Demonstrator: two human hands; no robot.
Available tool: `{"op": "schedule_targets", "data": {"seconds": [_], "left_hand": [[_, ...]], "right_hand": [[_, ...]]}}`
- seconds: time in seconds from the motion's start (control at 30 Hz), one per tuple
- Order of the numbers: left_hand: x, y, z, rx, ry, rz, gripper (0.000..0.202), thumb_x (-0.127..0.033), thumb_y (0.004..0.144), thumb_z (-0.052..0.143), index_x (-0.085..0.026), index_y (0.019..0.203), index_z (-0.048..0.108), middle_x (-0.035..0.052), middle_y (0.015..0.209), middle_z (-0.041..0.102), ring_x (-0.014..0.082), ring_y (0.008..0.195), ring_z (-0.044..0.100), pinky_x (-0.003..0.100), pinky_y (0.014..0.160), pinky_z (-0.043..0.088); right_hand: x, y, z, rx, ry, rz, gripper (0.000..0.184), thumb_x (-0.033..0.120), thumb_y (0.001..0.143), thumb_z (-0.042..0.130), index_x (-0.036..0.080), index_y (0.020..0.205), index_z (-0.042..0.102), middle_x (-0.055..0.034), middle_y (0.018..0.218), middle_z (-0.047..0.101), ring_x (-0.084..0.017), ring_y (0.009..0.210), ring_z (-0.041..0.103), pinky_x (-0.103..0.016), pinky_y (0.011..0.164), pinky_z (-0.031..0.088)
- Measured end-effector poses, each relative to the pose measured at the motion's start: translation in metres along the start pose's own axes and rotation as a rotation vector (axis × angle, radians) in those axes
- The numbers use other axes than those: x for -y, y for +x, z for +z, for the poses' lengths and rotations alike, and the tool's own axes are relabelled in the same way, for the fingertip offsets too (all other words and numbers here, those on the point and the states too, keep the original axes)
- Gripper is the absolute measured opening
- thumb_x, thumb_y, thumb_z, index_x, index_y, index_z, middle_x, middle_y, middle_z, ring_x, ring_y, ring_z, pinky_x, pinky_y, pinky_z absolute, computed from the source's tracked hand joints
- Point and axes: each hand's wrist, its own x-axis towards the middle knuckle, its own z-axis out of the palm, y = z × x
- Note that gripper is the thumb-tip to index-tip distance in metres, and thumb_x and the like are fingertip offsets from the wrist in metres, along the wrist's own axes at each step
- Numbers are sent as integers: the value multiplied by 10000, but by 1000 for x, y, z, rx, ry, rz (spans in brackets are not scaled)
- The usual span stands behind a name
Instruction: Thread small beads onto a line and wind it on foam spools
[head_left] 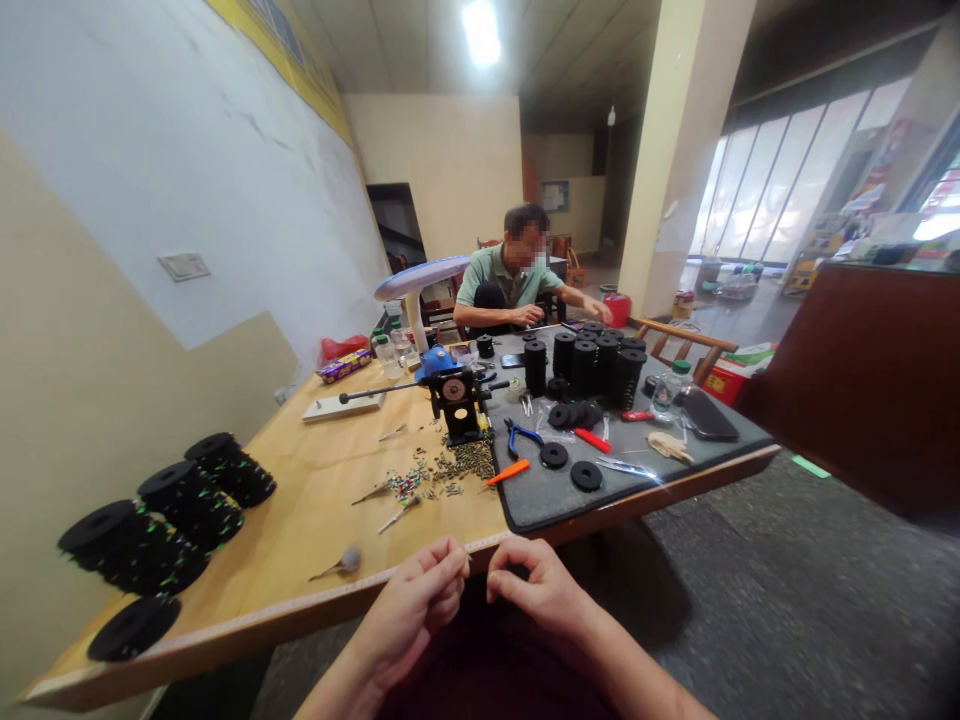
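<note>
Left hand (424,590) pinching a tiny item (469,559) by the near edge of the wooden table (307,500), its direction and long axis too small to tell, right hand (541,588) curled just beside, grip unclear, orange-handled tool (511,471) lying aslant beyond.

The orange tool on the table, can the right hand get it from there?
Probably yes: the orange tool lies ahead of the right hand, and only the near corner of the mat and the table edge come between, with nothing standing in the way.
</note>
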Motion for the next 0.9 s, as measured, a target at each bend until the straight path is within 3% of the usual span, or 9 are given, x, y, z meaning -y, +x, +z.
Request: {"op": "schedule_targets", "data": {"seconds": [0.37,0.53,0.7,0.9], "left_hand": [[0,0,2,40,36,-1,331,-409,739,710,-148,657,523,-105,506,287,32,426,135,199,424,105],[-3,0,4,10,155,-5,372,-468,712,709,-156,639,519,-100,488,309,46,437,153,206,429,97],[-3,2,8,-84,337,89,405,-506,681,714,-161,583,525,-79,492,366,69,465,232,216,445,152],[-2,4,7,-109,499,177,434,-558,659,696,-168,570,528,-55,539,422,100,528,306,226,484,240]], "right_hand": [[-1,1,-1,-11,33,15,176,105,729,564,176,588,641,15,612,650,-130,613,563,-238,657,437],[8,4,0,57,168,23,102,233,802,586,160,775,652,-3,679,678,-146,676,599,-263,716,456],[19,12,3,74,185,39,184,331,824,588,159,762,609,26,587,613,-108,554,523,-220,599,419],[16,15,3,101,110,40,137,255,803,574,165,703,601,49,551,556,-89,522,466,-196,550,375]]}}
